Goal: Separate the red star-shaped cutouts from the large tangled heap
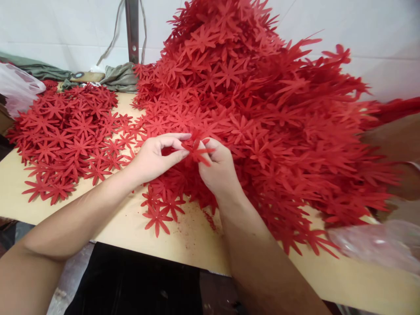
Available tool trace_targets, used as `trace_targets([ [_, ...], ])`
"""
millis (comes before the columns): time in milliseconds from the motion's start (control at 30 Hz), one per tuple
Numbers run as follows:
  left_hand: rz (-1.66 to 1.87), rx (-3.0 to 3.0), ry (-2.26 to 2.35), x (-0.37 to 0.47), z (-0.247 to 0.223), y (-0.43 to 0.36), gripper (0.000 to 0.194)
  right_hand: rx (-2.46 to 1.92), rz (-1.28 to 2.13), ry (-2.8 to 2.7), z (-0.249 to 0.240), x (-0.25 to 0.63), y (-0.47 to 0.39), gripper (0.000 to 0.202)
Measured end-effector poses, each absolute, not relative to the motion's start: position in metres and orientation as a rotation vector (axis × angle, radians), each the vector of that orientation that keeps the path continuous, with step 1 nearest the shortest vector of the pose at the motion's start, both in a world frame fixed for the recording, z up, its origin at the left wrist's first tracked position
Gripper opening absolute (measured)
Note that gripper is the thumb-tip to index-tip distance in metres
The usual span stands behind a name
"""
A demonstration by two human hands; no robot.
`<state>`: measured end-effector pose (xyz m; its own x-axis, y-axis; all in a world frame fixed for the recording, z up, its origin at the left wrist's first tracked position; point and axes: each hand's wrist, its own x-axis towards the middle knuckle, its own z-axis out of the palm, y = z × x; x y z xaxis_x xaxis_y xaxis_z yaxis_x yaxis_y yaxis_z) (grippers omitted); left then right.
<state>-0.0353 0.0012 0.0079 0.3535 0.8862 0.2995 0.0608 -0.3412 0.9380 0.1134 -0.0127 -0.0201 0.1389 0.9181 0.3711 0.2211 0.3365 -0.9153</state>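
Note:
Both my hands meet over the middle of the table, pinching one red flower-shaped piece [198,152] between them. My left hand [160,153] grips its left side with thumb and fingers. On its right side, my right hand [216,164] is closed round it, the fingertips partly hidden by petals. Behind and to the right rises a large heap of red flower pieces [262,113]. A lower, flatter pile of similar pieces [72,135] lies at the left. Several loose pieces [158,218] rest on the table in front of my hands.
The pale table [197,238] has its front edge near my forearms. Clear plastic [377,243] lies at the right, and a plastic bag [21,87] at the far left. Grey-green cloth [121,78] and a metal post [132,33] stand at the back.

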Motion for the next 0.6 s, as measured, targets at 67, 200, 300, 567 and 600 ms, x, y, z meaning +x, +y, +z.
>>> trace_targets([
  [67,1.101,1.638,0.887,-0.032,0.006,0.001,0.011,-1.109,0.744,-1.374,-0.019,0.111,-0.014,0.047],
  [200,1.226,1.427,0.987,-0.036,0.008,0.008,0.015,-1.127,0.737,-1.347,-0.015,0.112,-0.014,0.050],
  [300,1.336,1.301,1.014,-0.045,0.010,0.018,0.017,-1.149,0.732,-1.275,-0.015,0.117,-0.012,0.049],
  [567,1.309,1.527,1.013,-0.058,0.012,0.024,0.022,-1.103,0.751,-1.239,-0.020,0.123,-0.006,0.026],
  [600,1.290,1.607,1.005,-0.057,0.013,0.022,0.020,-1.104,0.757,-1.241,-0.020,0.123,-0.006,0.023],
])
